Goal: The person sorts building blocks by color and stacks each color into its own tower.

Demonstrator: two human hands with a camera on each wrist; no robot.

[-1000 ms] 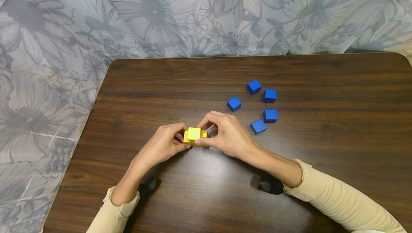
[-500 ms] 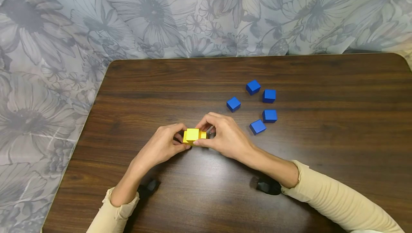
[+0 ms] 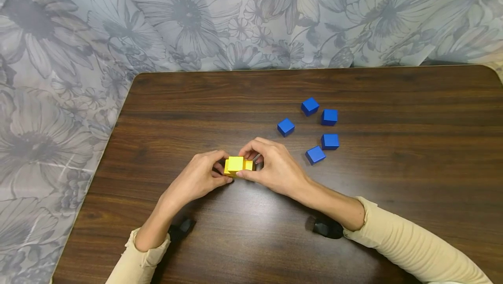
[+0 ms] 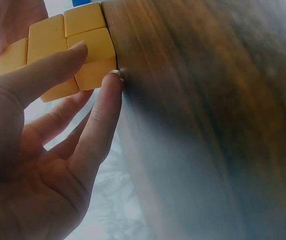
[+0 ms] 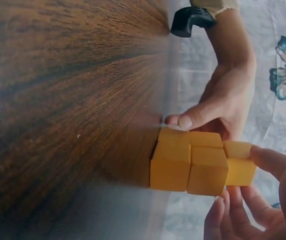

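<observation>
A small stack of yellow blocks (image 3: 228,168) stands on the table, with a single yellow cube (image 3: 235,164) uppermost. My left hand (image 3: 199,172) holds the lower blocks at the left end, its thumb on one side and fingers on the other. From the right, my right hand (image 3: 277,164) pinches the uppermost cube between thumb and fingers. In the right wrist view, the lower yellow blocks (image 5: 170,167) sit in two layers under the top cube (image 5: 240,170). The left wrist view shows the left thumb lying across the block faces (image 4: 90,45).
Several loose blue cubes lie behind and right of the hands, among them a nearest blue cube (image 3: 315,155) and a far blue cube (image 3: 310,106). The brown wooden table (image 3: 412,144) ends at a floral curtain (image 3: 243,18). Black wrist devices (image 3: 328,227) hang under both forearms.
The right hand and the top yellow cube have shifted very slightly left over the stack. The left hand and the blue cubes stay where they were.
</observation>
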